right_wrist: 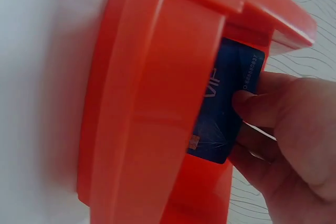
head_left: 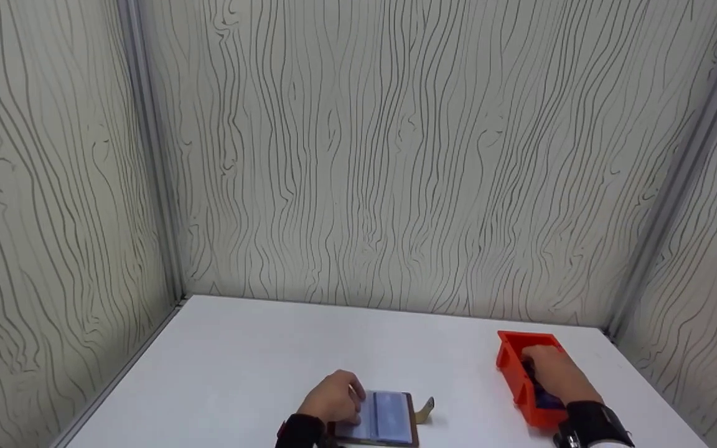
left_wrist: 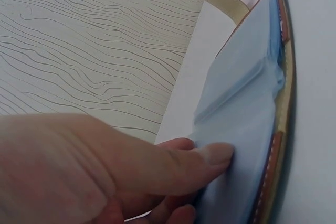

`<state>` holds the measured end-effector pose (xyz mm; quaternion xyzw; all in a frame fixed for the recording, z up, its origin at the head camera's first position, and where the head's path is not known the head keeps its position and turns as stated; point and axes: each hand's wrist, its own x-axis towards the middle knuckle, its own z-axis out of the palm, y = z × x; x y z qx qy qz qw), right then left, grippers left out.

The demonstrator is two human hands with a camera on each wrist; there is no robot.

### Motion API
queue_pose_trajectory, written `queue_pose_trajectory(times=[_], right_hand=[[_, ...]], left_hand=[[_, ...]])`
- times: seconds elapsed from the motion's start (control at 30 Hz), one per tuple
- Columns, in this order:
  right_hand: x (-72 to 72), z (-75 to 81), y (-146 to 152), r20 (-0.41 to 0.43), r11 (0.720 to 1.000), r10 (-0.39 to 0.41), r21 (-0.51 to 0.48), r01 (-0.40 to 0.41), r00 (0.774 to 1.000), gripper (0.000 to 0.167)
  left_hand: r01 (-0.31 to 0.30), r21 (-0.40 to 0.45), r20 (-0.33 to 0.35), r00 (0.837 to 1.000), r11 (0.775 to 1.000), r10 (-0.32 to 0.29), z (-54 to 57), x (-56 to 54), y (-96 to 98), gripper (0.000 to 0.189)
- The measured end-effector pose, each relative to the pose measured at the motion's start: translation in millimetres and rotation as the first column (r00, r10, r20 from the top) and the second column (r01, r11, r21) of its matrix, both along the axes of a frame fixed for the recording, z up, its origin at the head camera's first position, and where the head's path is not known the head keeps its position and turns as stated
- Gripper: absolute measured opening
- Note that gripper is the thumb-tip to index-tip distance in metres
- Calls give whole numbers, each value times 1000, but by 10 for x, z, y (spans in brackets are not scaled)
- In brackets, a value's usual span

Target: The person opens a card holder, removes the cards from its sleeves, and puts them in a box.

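Note:
An opened card holder (head_left: 394, 420) with brown edging and clear plastic sleeves (left_wrist: 236, 93) lies on the table. My left hand (head_left: 335, 398) is at its left side. In the left wrist view that thumb lies across the sleeves, with the bent fingers partly hidden behind it at their edge. A tan strap (left_wrist: 226, 1) with a metal snap sticks out from the holder's far side. Inside the red bin (head_left: 523, 389), my right hand (head_left: 557, 373) pinches a dark blue card (right_wrist: 223, 103) marked VIP, thumb on its face and fingers behind.
The white table (head_left: 253, 361) carries the bin to the right of the card holder. Wood-grain patterned panels (head_left: 358, 155) enclose the table at the back and both sides. The bin's raised walls (right_wrist: 142, 103) surround the right hand's fingers.

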<state>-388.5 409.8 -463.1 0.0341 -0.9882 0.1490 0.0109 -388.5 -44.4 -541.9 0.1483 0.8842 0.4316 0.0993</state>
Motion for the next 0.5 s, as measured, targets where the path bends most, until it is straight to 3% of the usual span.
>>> queue_pose_trajectory(times=[0.07, 0.13, 0.33, 0.5], right_hand=[[-28, -38, 5, -7, 1000, 4, -5, -4, 1000, 24], [-55, -65, 14, -19, 1000, 1, -12, -1, 1000, 23], [-71, -61, 67, -81, 1000, -9, -3, 9, 997, 19], [-7, -29, 113, -113, 999, -20, 32, 24, 993, 21]], left_hand=[[3, -4, -10, 1000, 1000, -3, -69, -45, -2, 35], [0, -1, -16, 1000, 1000, 0, -19, -7, 9, 34], [-25, 3, -16, 1000, 1000, 25, 382, 306, 33, 31], [-17, 16, -7, 1000, 1000, 17, 259, 221, 18, 32]])
